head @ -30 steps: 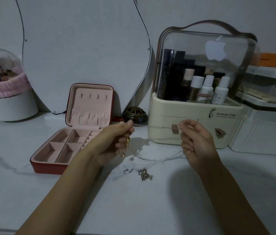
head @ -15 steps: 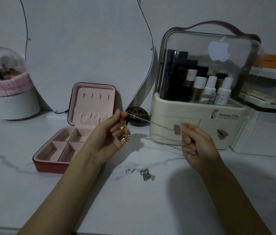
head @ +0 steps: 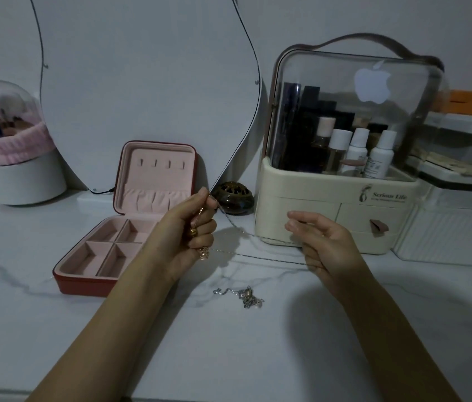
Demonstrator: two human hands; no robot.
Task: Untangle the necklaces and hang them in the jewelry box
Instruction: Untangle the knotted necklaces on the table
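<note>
The left hand (head: 184, 233) is raised above the bench (head: 171, 338), its fingers curled and pinching a bunch of gold chain (head: 200, 219) with small gold pendants hanging against the palm. From that hand a thin silver necklace (head: 258, 246) runs in two strands across to the right hand (head: 323, 248), whose lower fingers curl around the chain while thumb and forefinger reach forward, loosely parted. Both strands hang clear of the bench between the two hands. Just below and between the hands, a small tangled heap of silver chain (head: 242, 295) lies on the marble-patterned surface. Directly behind and to the outer side of the left hand sits the red jewelry box (head: 89, 281), open, its pink lid upright with four hooks and a gathered pocket, its base split into compartments. Beyond the left hand's fingertips stands a small dark round dish (head: 233, 197), in front of a curved mirror (head: 142, 82). Behind the right hand stands a cream cosmetics case (head: 330, 204) with a clear domed cover and bottles inside.
</note>
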